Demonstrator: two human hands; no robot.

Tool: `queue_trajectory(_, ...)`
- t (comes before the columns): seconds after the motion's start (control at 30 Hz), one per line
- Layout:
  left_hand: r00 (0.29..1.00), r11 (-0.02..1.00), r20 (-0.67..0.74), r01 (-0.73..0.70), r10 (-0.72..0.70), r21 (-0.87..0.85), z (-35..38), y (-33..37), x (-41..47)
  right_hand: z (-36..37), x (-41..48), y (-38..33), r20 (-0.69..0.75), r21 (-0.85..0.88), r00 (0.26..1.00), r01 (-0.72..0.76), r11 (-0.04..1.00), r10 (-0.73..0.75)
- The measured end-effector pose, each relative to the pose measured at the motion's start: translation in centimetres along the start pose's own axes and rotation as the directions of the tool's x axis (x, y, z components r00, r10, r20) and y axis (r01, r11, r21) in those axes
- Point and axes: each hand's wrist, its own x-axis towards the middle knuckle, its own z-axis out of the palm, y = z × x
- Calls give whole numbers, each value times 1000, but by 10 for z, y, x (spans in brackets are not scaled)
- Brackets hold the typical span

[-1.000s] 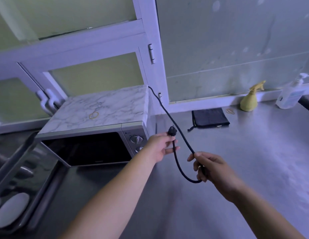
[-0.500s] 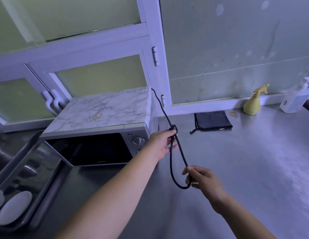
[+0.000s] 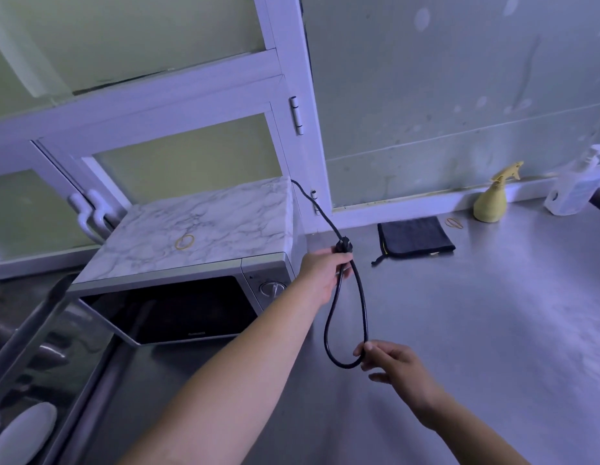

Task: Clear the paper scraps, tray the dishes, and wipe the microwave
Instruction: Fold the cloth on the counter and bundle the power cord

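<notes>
**Cord gathered, microwave waiting for its wipe**

At far left the tray [image 3: 67, 350] holds a pale dish [image 3: 22, 434]. Beside it the microwave [image 3: 191, 263] sits on the counter [image 3: 493, 330] — heavy and boxy, we judge, so it should stay put under a wiping hand (its marbled top looks smooth). Our left hand [image 3: 320, 275] curls round the power cord [image 3: 365, 313] just below the plug [image 3: 342, 246]. Our right hand [image 3: 395, 364] pinches the bottom of the hanging loop. The cord looks limp yet springy — best held near the plug. Further right lies the dark cloth [image 3: 416, 234], soft and light.
</notes>
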Motion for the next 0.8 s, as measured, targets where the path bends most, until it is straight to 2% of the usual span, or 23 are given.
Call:
queue_trajectory(0.1, 999, 996, 27, -44, 42, 76, 1, 4, 9, -2, 7, -13, -1, -87, 998, -62, 994, 62)
queue_trajectory(0.17, 996, 989, 43, -80, 75, 127, 0, 7, 17, -12, 16, -30, -79, -124, 995, -64, 990, 54)
queue_trajectory(0.23, 992, 973, 50, -121, 113, 195, -3, 9, 23, -24, 28, -57, -227, -111, 974, 0, 994, -25)
queue_trajectory(0.3, 987, 952, 76, -154, 138, 263, -6, 11, 26, -31, 45, -94, -307, -141, 943, 85, 986, -126)
queue_trajectory(0.4, 973, 907, 139, -223, 185, 356, -6, 19, 27, -31, 77, -153, -269, -192, 952, 97, 977, -147)
queue_trajectory(0.53, 939, 789, 216, -343, 268, 511, -4, 32, 34, -22, 112, -208, -121, -207, 992, -67, 976, 42)
queue_trajectory(0.73, 901, 703, 238, -433, 363, 565, -1, 43, 45, -14, 136, -234, -264, -347, 960, -5, 938, -92)
queue_trajectory(0.8, 898, 712, 234, -438, 372, 550, 6, 47, 46, -14, 141, -235, -341, -375, 926, 22, 927, -160)
